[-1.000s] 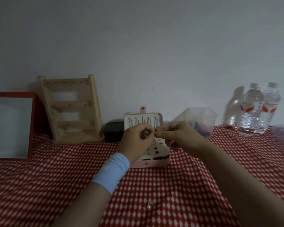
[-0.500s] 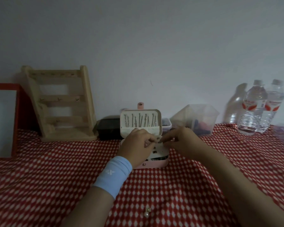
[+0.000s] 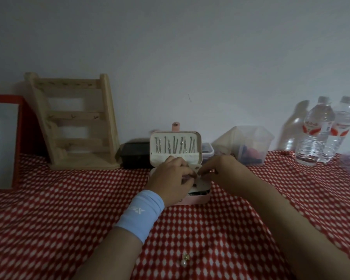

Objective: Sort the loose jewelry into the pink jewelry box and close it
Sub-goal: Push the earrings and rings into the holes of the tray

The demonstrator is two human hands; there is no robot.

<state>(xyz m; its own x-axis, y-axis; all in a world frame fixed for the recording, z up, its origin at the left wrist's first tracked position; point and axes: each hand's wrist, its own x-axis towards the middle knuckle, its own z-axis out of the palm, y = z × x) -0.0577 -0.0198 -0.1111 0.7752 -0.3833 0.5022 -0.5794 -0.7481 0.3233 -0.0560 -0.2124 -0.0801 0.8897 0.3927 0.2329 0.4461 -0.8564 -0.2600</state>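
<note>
Head view. Red checked tablecloth [image 3: 69, 199]. Pink jewelry box [image 3: 198, 199], lid upright, under both hands. Left hand [image 3: 171, 181] and right hand [image 3: 220, 168]: fingers curled, tips meeting over tray; anything pinched indiscernible. Pearl earring [image 3: 184, 260]: loose, well apart, nearer the camera.

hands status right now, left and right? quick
Left hand: fingers curled over the pink jewelry box; hold cannot be told.
Right hand: fingers curled beside it, over the box; cannot be told.

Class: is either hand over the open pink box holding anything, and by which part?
It cannot be told. Curled fingertips of the left hand and right hand meet over the pink jewelry box; anything pinched is too small to see.
</note>
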